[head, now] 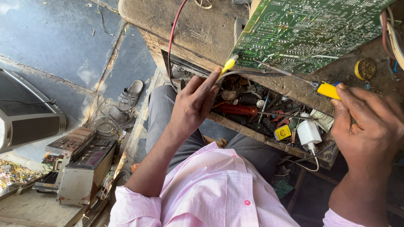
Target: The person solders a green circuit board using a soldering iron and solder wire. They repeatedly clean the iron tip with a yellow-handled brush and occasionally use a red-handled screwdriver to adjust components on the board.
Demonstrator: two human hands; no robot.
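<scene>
Board [311, 29] lies solder-side up on the bench [198, 33], so left hand [195, 103] and right hand [372, 126], each pinching 1 yellow probe [228, 64], reach its joints.

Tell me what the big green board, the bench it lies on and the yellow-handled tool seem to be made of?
Green circuit board: looks like rigid laminate with a glossy green coating and fine pale tracks. Workbench: seems to be worn wood, dull brown and grimy. Tool in the right hand: smooth yellow handle, probably plastic, with a thin grey shaft that looks like metal. Probe in the left hand: yellow tip, likely plastic too.
</scene>
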